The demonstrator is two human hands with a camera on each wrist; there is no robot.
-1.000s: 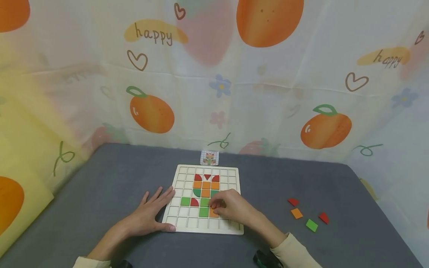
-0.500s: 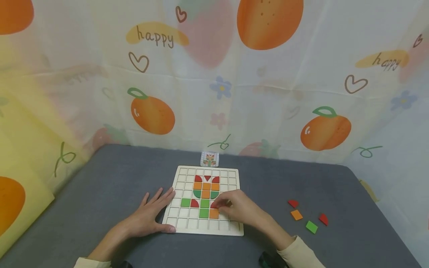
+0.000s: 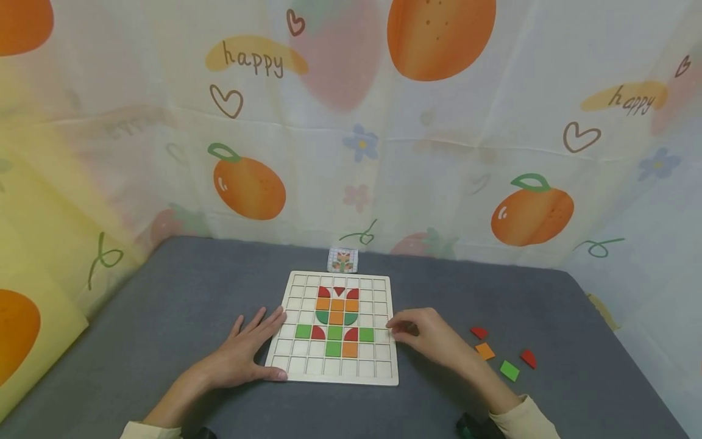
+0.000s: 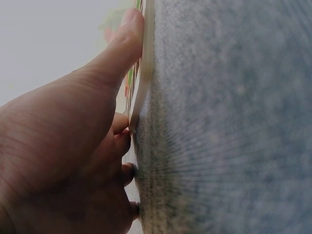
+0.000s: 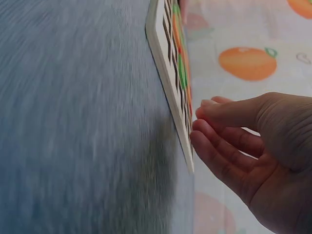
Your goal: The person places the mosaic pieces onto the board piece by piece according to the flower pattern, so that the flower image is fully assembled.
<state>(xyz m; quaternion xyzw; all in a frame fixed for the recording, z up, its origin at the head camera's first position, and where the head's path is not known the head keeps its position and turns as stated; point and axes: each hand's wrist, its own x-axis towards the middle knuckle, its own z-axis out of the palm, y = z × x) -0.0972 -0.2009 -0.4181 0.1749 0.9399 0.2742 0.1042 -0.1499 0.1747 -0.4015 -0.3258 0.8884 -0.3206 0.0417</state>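
A white gridded board [image 3: 314, 366] lies on the table, with red, orange and green tiles set in a flower-like pattern. My left hand [image 3: 239, 353] rests spread at its left side, fingertips at the edge and thumb on the near left corner. In the left wrist view the thumb [image 4: 127, 36] lies along the board's face. My right hand [image 3: 428, 334] hovers by the right edge, fingers loosely bent and nothing between them. A red quarter-round tile [image 3: 351, 335] and a green square tile [image 3: 366, 335] sit in the right part of the pattern.
Loose on the table to the right are two red tiles [image 3: 479, 332], an orange square [image 3: 485, 352] and a green square [image 3: 509, 371]. A small pattern card [image 3: 342, 260] lies behind the board. A fruit-print cloth [image 3: 417, 152] hangs at the back.
My right hand has moved right, off the pattern to the board's right edge. The red quarter-round and a green square beside it now show uncovered. My left hand stays put.
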